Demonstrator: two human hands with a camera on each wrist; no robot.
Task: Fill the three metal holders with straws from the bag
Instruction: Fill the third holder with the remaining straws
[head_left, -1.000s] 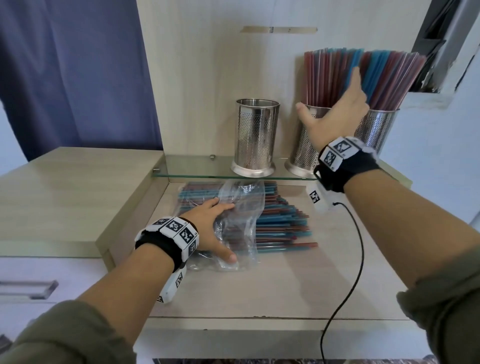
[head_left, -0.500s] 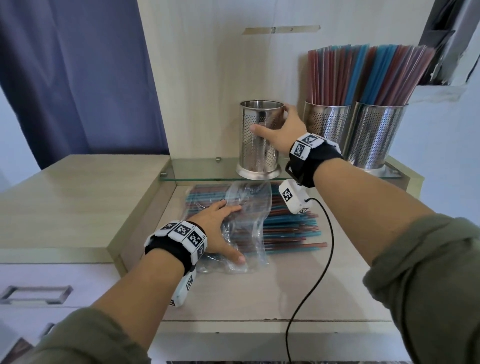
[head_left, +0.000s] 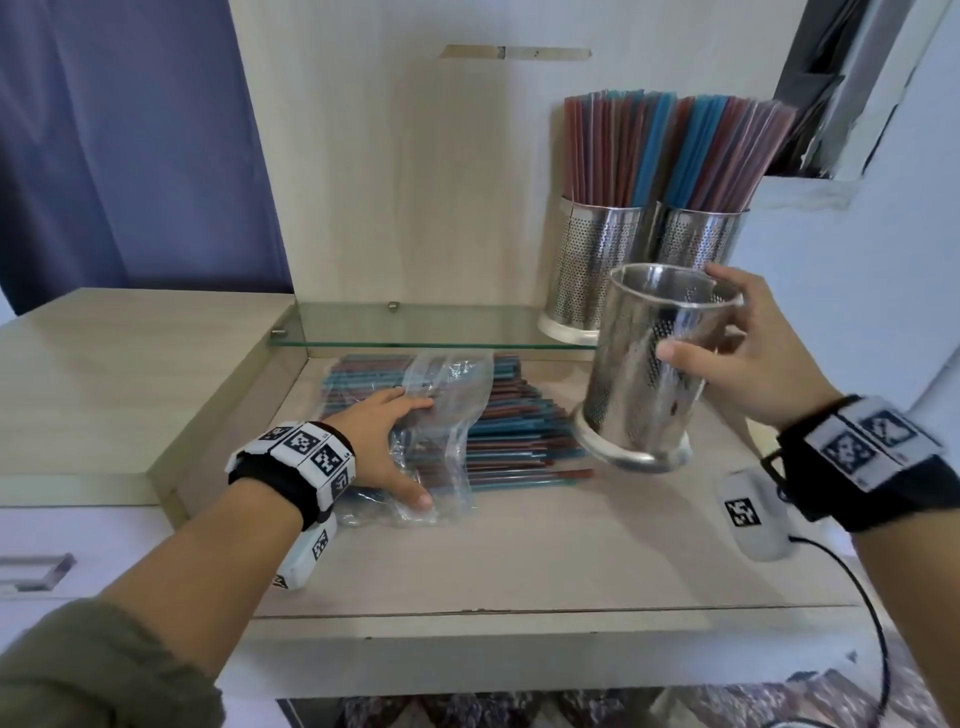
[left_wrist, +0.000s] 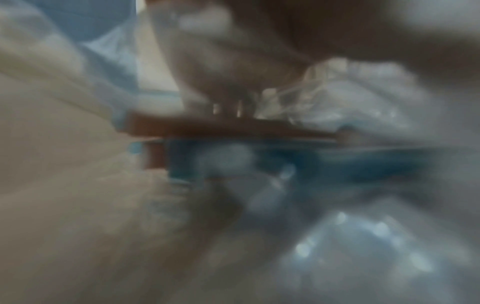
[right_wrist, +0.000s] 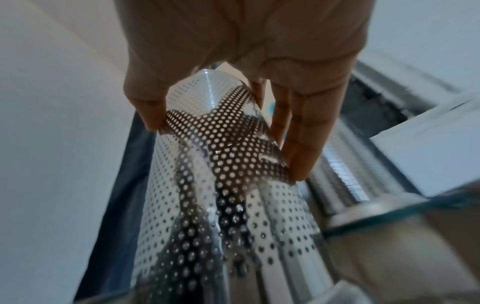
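Empty metal holder (head_left: 644, 369) tilted, held in air over wooden counter (head_left: 519, 561), right of straws (head_left: 519, 431) — right hand (head_left: 748, 358) grips it, thumb on near side, fingers (right_wrist: 298, 144) wrapped round far side. Left hand (head_left: 379, 447) flat on plastic bag (head_left: 447, 395), fingers spread, pressing straws down. Two filled holders (head_left: 592, 270) side by side on glass shelf (head_left: 415, 327) behind

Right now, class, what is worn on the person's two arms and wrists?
Olive-green sleeves pushed up both forearms. Each wrist carries a black band set with white tiles printed in black square codes, plus a white tagged camera pod beneath. A black cable leaves the right pod.
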